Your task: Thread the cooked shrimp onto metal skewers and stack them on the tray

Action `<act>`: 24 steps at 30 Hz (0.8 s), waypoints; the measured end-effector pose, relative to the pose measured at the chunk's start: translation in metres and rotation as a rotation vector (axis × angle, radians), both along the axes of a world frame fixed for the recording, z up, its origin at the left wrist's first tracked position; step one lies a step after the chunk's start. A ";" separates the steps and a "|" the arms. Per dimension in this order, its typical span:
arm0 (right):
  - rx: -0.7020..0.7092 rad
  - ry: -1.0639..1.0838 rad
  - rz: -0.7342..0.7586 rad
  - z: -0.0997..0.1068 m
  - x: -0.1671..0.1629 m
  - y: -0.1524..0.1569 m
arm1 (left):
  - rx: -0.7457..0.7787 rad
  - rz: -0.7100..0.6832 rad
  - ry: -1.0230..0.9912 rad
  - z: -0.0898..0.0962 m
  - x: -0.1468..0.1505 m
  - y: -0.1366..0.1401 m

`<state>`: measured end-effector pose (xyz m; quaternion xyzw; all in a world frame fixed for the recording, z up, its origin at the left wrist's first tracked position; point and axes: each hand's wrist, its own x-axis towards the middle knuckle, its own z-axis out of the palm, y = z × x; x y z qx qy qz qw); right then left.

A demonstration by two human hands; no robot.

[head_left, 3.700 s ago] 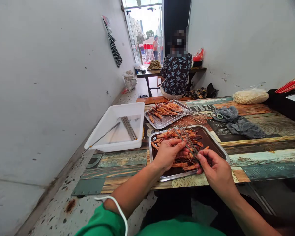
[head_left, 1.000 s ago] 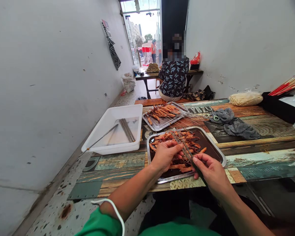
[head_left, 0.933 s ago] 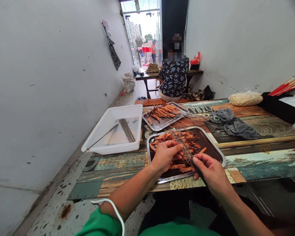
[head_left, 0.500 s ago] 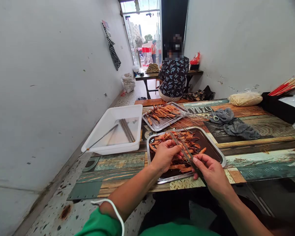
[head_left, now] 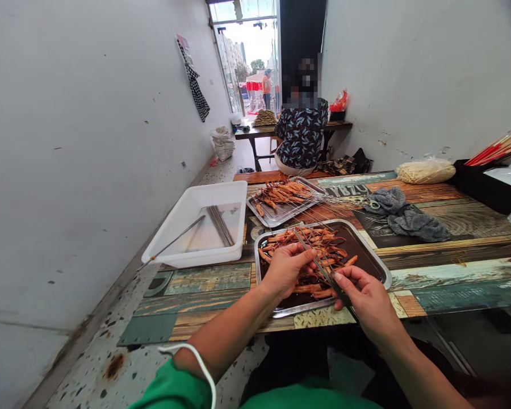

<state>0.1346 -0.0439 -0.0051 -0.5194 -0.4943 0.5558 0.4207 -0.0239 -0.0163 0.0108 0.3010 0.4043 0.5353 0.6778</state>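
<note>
Two hands hold one bundle of thin metal skewers above the front tray [head_left: 298,310]. The left hand [head_left: 290,268] is closed on the bundle [head_left: 325,268] toward its far end, with the thumb laid along the upper side. The right hand [head_left: 360,289] is closed on the near part, thumb and fingertips pressed together on the skewers; the exact contact under the right palm is hidden. The long axis of the bundle runs diagonally, from the far left, over the orange-brown food pieces [head_left: 313,289], to the near right, past the tray's front edge. The far ends are slightly spread; the near ends converge at the right hand. Left of the tray, a white bin [head_left: 213,258] contains a second set of rods [head_left: 220,225]. Behind it, the rear tray [head_left: 273,218] carries skewered pieces, handles pointing right toward a gray cloth [head_left: 419,220].
</note>
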 end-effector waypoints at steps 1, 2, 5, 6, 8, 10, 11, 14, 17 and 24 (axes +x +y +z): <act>-0.003 0.001 -0.003 0.000 0.000 0.000 | -0.001 0.007 0.004 0.000 0.000 0.000; -0.005 0.003 -0.005 0.000 0.000 0.000 | -0.002 0.015 0.009 0.001 0.000 0.000; -0.008 0.012 -0.002 0.000 -0.001 0.000 | -0.001 0.044 0.017 0.002 0.000 -0.001; -0.009 0.015 0.001 0.000 -0.002 0.000 | 0.001 0.049 0.018 0.003 0.000 -0.001; -0.014 0.019 0.006 0.001 -0.002 0.000 | 0.005 0.049 0.024 0.003 0.000 -0.001; -0.022 0.025 0.011 0.001 -0.002 0.000 | 0.010 0.037 0.037 0.004 -0.001 -0.001; -0.024 0.029 0.013 0.001 -0.002 0.000 | 0.013 0.032 0.041 0.004 -0.001 -0.001; -0.028 0.038 0.020 0.002 -0.002 -0.001 | 0.013 0.023 0.033 0.004 0.000 -0.001; -0.031 0.045 0.023 0.002 -0.002 -0.001 | -0.009 0.019 0.018 0.004 0.000 -0.001; -0.041 0.060 0.014 0.002 -0.002 -0.001 | -0.003 -0.015 0.007 0.002 0.000 -0.001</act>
